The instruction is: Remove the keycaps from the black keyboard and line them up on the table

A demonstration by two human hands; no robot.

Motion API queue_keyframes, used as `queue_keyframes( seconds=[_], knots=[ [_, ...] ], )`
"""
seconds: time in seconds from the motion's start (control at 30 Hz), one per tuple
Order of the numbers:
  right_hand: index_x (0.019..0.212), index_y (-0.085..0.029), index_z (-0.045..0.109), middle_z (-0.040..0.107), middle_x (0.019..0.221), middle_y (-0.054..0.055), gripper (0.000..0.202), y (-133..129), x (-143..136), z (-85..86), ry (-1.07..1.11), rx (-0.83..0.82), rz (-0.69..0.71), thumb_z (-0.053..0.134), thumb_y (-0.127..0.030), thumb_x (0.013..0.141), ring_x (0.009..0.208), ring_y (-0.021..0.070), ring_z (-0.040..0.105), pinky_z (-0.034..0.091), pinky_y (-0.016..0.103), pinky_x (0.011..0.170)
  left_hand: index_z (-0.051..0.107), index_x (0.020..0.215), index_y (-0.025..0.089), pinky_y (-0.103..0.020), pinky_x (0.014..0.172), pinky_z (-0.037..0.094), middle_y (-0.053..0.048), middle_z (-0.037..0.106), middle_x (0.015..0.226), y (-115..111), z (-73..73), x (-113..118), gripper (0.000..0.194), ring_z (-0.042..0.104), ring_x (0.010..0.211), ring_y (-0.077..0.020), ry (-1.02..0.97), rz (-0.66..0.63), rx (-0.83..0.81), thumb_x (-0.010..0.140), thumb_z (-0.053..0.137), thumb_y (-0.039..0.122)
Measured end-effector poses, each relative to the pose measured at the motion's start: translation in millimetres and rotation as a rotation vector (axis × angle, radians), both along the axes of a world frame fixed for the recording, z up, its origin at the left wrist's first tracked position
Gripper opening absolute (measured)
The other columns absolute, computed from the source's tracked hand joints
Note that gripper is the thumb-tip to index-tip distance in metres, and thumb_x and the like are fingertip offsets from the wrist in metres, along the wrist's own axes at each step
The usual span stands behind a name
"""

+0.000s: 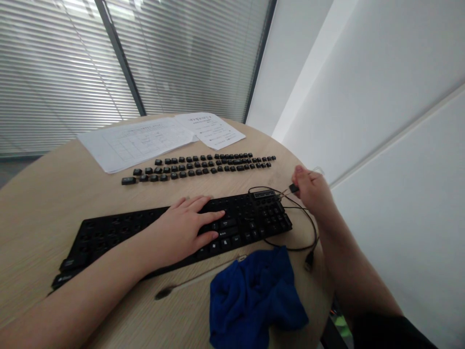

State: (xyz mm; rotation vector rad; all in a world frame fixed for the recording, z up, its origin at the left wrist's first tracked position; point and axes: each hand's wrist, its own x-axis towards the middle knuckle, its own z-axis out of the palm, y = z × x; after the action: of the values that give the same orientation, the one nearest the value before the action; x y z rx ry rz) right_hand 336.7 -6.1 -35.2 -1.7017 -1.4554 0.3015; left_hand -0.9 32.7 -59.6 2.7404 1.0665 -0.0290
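While the right hand [313,191] pinches a wire tool [293,188] by the far right corner of a black keyboard [271,220], the left hand [185,225] lies spread across it, gripping nothing. A hard tug could jolt the keyboard from under that palm; the looped cable [290,249] close by might snag the tool. Keyboard and rows of loose keycaps [198,172] share a round, wood-toned table [43,194] with printed papers [145,140], blinds [192,58] and a white wall [385,87] beyond.

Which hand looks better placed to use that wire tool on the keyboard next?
Probably the right hand: it grips the wire tool, whose wires reach toward the keyboard. The left hand lies spread across it, with no tool visible.
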Motion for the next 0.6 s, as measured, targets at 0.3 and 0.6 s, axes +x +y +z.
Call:
queue_keyframes(
  seconds=[0.3,0.6],
  knots=[
    [0.062,-0.023,0.049,0.045,0.054,-0.002,0.062,-13.8,-28.0,-5.6,0.124,0.164,0.391,0.041,-0.064,0.107,0.051,0.0138,0.04,0.029,0.03,0.05,0.066,0.146,0.034,-0.06,0.127,0.031,-0.018,0.046,0.166,-4.2,9.6,2.2,0.049,0.046,0.152,-0.0382,-0.043,0.029,-0.053,0.099,0.066,0.044],
    [0.089,-0.022,0.062,0.059,0.075,0.001,0.028,-28.5,-57.3,-18.6,0.227,0.305,0.966,0.049,-0.036,0.109,0.069,0.0172,0.055,0.042,0.033,0.065,0.068,0.14,0.019,-0.041,0.097,0.059,-0.01,0.079,0.122,-21.5,27.5,7.9,0.052,0.074,0.109,-0.0249,-0.753,0.129,-0.628,0.091,0.068,0.036]
  ],
)
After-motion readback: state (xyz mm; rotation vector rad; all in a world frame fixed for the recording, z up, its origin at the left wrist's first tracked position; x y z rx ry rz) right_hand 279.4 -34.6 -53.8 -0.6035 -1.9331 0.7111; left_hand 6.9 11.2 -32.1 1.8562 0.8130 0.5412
